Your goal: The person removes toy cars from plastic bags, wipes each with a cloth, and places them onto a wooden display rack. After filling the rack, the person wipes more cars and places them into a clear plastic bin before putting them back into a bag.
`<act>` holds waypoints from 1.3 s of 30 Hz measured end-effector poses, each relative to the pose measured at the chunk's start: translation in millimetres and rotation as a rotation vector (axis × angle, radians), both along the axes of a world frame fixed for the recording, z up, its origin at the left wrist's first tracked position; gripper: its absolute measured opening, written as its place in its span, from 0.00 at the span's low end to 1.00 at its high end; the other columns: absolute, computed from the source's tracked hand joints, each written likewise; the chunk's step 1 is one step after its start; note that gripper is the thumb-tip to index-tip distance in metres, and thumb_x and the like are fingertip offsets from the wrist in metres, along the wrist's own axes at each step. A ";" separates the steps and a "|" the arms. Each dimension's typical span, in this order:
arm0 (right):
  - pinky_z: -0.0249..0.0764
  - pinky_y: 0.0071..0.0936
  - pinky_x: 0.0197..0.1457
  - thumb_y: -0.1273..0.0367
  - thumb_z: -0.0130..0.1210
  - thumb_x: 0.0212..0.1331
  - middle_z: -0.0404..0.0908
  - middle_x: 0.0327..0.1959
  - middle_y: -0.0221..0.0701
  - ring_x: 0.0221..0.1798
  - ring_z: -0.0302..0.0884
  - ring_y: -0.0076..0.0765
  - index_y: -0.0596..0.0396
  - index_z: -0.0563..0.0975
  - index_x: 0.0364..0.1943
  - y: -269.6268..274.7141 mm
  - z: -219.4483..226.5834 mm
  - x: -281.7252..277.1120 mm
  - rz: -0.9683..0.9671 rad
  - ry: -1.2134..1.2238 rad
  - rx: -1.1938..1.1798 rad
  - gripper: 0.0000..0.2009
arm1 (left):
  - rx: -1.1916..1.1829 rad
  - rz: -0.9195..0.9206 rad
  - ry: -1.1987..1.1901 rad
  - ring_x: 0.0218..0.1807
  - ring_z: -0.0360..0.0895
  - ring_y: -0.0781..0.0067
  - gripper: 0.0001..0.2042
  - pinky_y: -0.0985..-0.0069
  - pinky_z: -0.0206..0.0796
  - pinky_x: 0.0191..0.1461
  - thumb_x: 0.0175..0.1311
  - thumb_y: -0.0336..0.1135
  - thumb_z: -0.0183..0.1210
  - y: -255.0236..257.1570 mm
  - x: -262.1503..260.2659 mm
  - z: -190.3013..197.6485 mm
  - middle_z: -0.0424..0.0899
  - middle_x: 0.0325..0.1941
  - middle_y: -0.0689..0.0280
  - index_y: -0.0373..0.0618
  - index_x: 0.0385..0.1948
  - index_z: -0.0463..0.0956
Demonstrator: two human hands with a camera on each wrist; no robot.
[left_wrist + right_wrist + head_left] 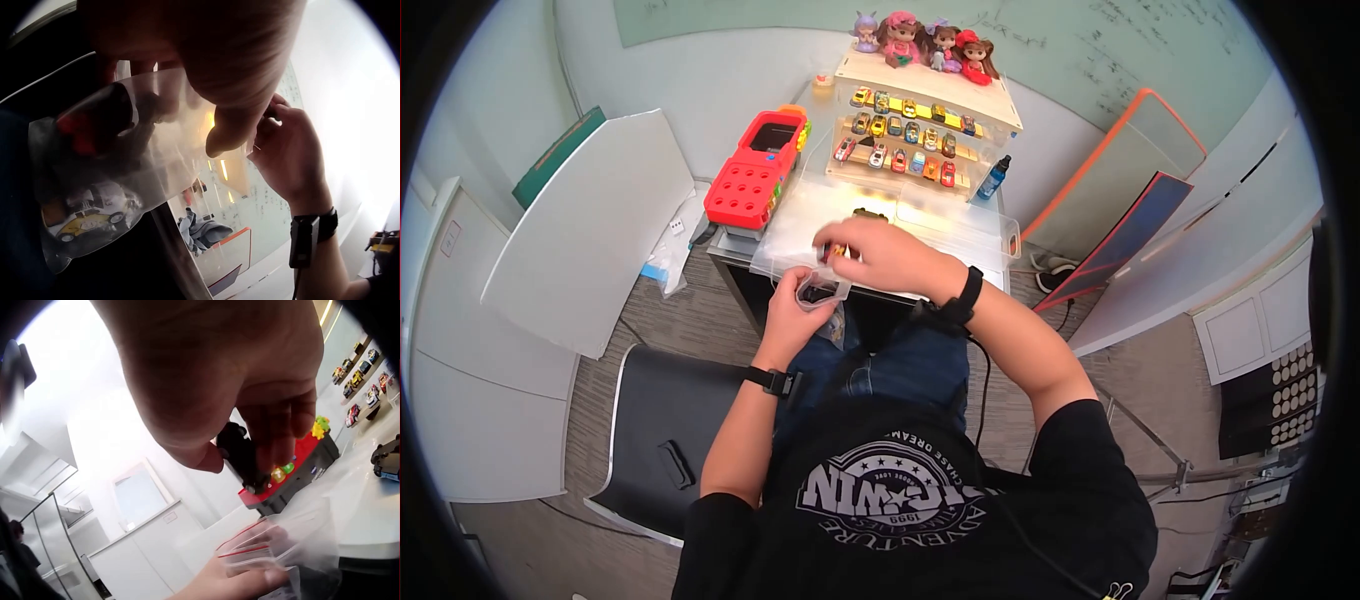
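The left hand (793, 312) grips a clear zip bag (165, 150) by its mouth at the table's front edge. Inside the bag, a white and yellow toy car (87, 219) lies low, with something dark and red above it. Just above the bag, the right hand (890, 258) pinches a small dark toy car (240, 456) between thumb and fingers. Another dark toy car (387, 459) stands on the table surface, partly behind the right hand in the head view.
A tiered rack (990, 155) with rows of toy cars stands at the table's back, several dolls (903, 38) on top. A red toy case (745, 188) is at the left, a blue bottle (993, 178) at the right. A black chair (650, 430) stands left of the person.
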State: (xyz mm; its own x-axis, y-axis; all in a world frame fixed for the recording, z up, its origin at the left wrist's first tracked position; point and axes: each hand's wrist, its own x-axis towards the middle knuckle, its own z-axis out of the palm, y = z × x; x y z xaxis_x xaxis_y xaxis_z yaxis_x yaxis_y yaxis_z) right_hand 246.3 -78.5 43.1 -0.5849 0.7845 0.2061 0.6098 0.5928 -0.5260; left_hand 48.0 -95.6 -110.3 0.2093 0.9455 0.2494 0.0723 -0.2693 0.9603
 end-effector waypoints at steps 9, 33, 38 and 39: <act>0.82 0.50 0.53 0.60 0.55 0.70 0.87 0.45 0.46 0.49 0.87 0.54 0.56 0.81 0.54 38.2 -63.0 28.1 -0.329 -0.113 0.077 0.17 | -0.044 -0.039 -0.049 0.55 0.81 0.73 0.28 0.73 0.73 0.61 0.54 0.27 0.75 -21.8 2.0 -6.1 0.83 0.52 0.62 0.39 0.56 0.71; 0.81 0.35 0.44 0.60 0.62 0.68 0.83 0.58 0.42 0.36 0.85 0.40 0.55 0.77 0.63 14.8 -64.8 17.1 -0.374 0.187 0.028 0.23 | 0.008 0.052 -0.117 0.51 0.79 0.76 0.25 0.75 0.74 0.57 0.56 0.27 0.74 -26.0 0.0 -16.1 0.80 0.49 0.65 0.39 0.55 0.72; 0.81 0.50 0.58 0.63 0.57 0.64 0.65 0.71 0.61 0.54 0.83 0.67 0.56 0.74 0.65 35.3 -83.1 8.2 -0.608 -0.269 -0.104 0.26 | 0.005 0.040 -0.142 0.49 0.79 0.78 0.22 0.77 0.73 0.55 0.58 0.26 0.74 -34.6 -8.8 24.5 0.80 0.48 0.66 0.39 0.52 0.74; 0.82 0.52 0.57 0.63 0.56 0.64 0.68 0.68 0.60 0.53 0.84 0.66 0.56 0.75 0.63 36.9 -84.3 6.2 -0.629 -0.323 -0.140 0.24 | -0.034 -0.005 -0.179 0.48 0.77 0.80 0.22 0.79 0.72 0.54 0.59 0.25 0.73 -36.4 -11.8 29.5 0.80 0.47 0.68 0.40 0.53 0.73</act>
